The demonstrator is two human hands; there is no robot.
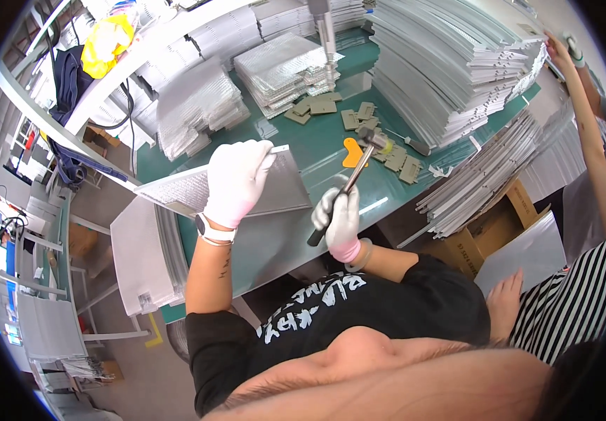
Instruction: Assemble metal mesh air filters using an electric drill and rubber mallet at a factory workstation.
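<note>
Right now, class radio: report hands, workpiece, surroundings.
Left fingers gripping grey panel. Right fingers around hammer handle. Orange piece on green table, near hammer head.

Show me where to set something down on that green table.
Bare green table shows between the tilted panel and the orange piece; a smaller patch lies between the right hand and the tan pieces. The far side is crowded with wrapped stacks and a tall panel stack.

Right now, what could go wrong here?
Panel: gripped near its upper edge by the left hand; it might tip if that grip slips.
Hammer: in the right hand, its head appears close to the grey parts; a swing could scatter them.
Tall stack: edges uneven; a bump might slide sheets.
</note>
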